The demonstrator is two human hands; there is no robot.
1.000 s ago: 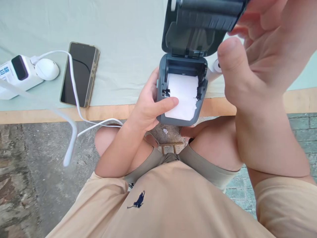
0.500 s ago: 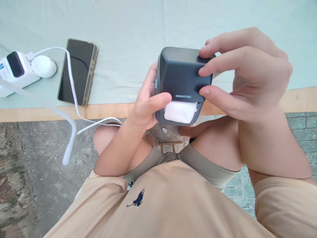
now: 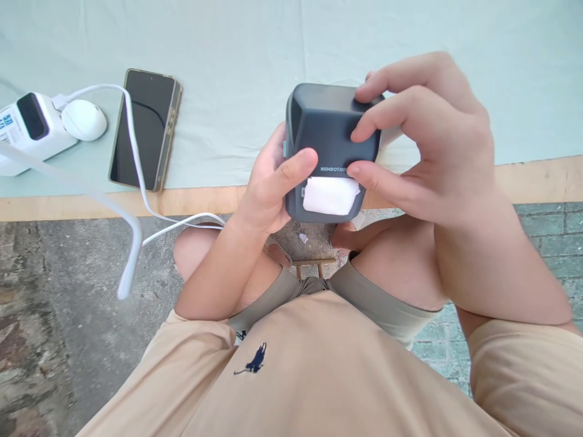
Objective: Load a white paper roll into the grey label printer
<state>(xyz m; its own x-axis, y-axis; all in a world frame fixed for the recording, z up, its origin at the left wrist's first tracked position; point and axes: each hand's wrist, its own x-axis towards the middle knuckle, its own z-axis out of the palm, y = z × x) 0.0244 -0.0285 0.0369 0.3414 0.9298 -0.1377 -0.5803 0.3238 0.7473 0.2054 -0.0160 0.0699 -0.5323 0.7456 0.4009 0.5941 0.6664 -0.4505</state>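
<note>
A dark NIIMBOT label printer (image 3: 328, 133) is held up over the table's front edge, its branded face toward me. From its front slot sticks a white paper label (image 3: 331, 196) with a ragged right edge. My left hand (image 3: 277, 179) is closed around the printer's left side, thumb on the front face near the paper; its other fingers are mostly hidden behind. On the right side, my right hand (image 3: 423, 133) grips the printer's cover with bent fingertips and thumb, the thumb close to the logo and the paper's top right corner.
A smartphone (image 3: 144, 127) lies on the pale green cloth at left. Beside it is a white power strip (image 3: 54, 130) with a white round plug (image 3: 84, 119). A white cable (image 3: 132, 127) crosses the phone and hangs over the wooden table edge (image 3: 195, 199).
My right hand has moved left across the printer's cover, its thumb now closer to the logo. The printer has shifted slightly up and left in view. My left hand keeps its hold.
</note>
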